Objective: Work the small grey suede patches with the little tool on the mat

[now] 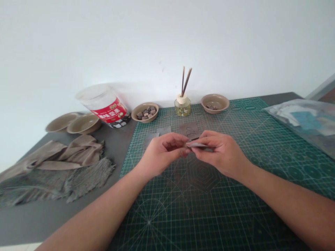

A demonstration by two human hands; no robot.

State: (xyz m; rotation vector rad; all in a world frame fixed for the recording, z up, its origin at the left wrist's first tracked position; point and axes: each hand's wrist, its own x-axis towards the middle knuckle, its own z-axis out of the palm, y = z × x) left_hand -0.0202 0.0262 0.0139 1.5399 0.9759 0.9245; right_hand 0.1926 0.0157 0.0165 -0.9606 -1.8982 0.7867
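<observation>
My right hand pinches a thin, flat, greyish piece that looks like sandpaper between thumb and fingers, its face nearly edge-on to me. At the left end of that piece, my left hand has its thumb and fingertips closed together. Whatever lies between those left fingertips is small and mostly hidden. Both hands meet just above the green cutting mat. Behind them on the mat lies a brownish square sheet with dark marks, and left of it are grey sheets, partly covered by my left hand.
Along the wall stand a bowl of small stones, a reed diffuser, a bowl with a few small pieces and a clear tub with a red label. Two bowls and crumpled cloths lie left, a plastic bag right.
</observation>
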